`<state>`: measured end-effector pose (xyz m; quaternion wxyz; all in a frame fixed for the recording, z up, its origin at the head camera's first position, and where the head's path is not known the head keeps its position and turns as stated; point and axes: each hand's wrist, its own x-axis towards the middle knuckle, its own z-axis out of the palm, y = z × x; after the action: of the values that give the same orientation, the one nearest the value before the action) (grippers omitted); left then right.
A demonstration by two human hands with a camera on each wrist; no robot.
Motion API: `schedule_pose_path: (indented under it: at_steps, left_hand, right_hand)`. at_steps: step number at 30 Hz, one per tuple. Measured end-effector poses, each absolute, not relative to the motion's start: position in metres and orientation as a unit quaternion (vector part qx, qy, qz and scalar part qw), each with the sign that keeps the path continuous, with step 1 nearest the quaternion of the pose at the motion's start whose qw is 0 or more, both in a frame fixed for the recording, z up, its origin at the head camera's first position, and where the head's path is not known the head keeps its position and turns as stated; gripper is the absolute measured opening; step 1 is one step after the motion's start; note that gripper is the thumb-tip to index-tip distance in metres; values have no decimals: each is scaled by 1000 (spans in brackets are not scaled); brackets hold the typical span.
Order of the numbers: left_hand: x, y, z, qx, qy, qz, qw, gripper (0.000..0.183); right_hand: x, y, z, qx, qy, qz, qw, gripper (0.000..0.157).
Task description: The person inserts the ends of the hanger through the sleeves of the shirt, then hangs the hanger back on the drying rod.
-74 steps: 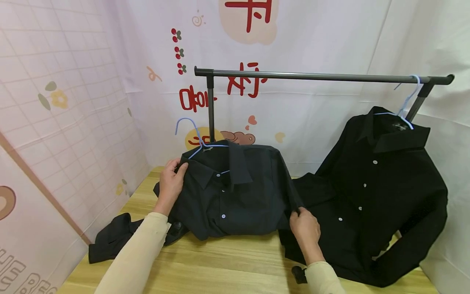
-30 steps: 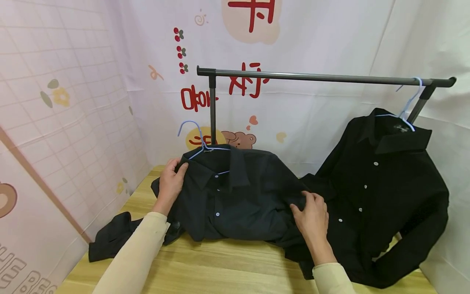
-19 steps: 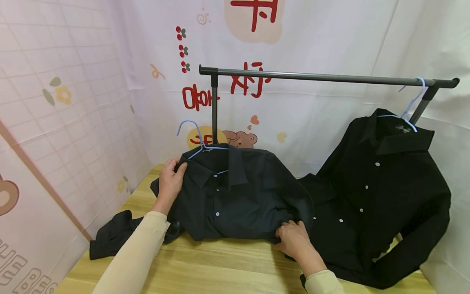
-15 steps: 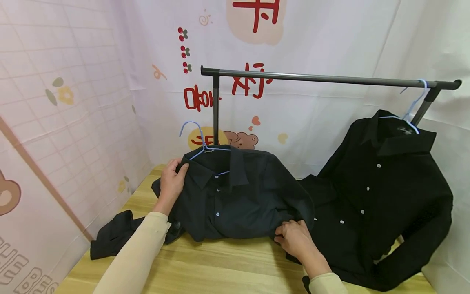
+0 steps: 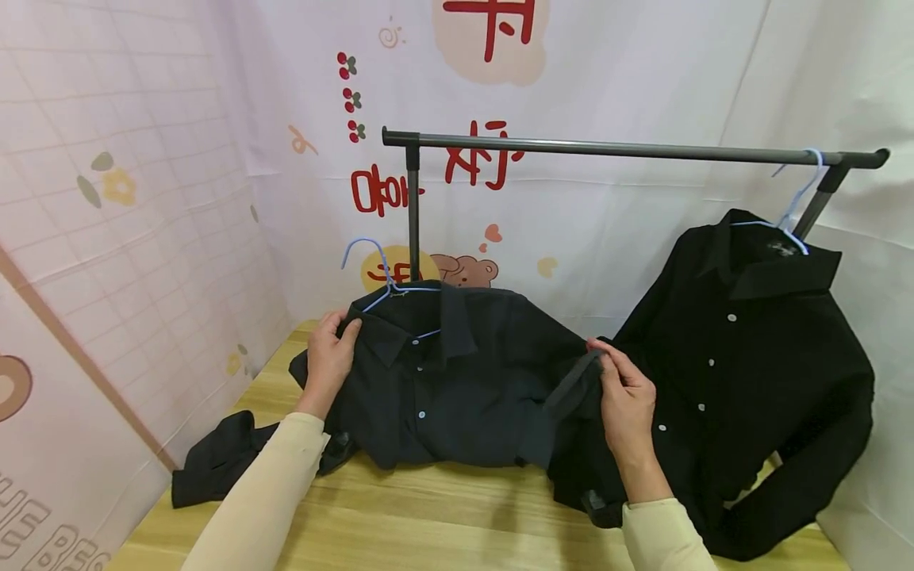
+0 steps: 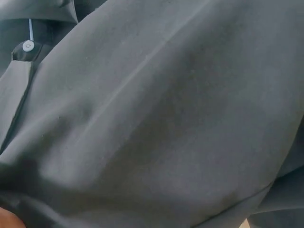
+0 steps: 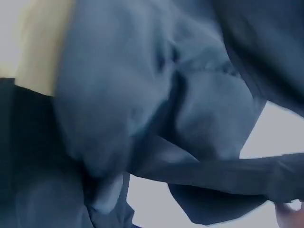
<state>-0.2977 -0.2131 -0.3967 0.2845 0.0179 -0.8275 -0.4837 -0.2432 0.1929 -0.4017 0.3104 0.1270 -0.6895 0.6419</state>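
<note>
A black button-up shirt (image 5: 471, 396) lies partly propped on the table in the head view, a light blue hanger (image 5: 389, 277) inside its collar with the hook sticking up. My left hand (image 5: 330, 361) grips the shirt at its left shoulder, thumb in front. On the other side my right hand (image 5: 628, 396) pinches a strip of the shirt's dark cloth and holds it raised beside the shoulder. In the right wrist view that taut strip (image 7: 223, 175) runs to a fingertip at the edge. Shirt cloth (image 6: 166, 114) fills most of the left wrist view.
A dark metal rail (image 5: 607, 148) spans the back. From its right end hangs a second black shirt (image 5: 764, 373) on a blue hanger (image 5: 796, 206), its lower part spread on the wooden table (image 5: 428, 515). One black sleeve (image 5: 221, 460) lies at the left.
My right hand has gone from the shirt's lower right edge up to beside its shoulder, lifting a strip of cloth. My left hand keeps its grip in nearly the same place.
</note>
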Motion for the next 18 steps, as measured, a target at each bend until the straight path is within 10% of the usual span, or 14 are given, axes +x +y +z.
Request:
schedule_pose_path:
  at_steps: [6,18]
  left_hand:
    - [-299,-207,-394,-1,-830,-478,287,27]
    - [-293,-200,-392,-55,-835,-507,206,26]
  right_hand:
    - [-240,198,-407,125,-802,561,165,28]
    - [-252,184,-413,120,-871,396,264,44]
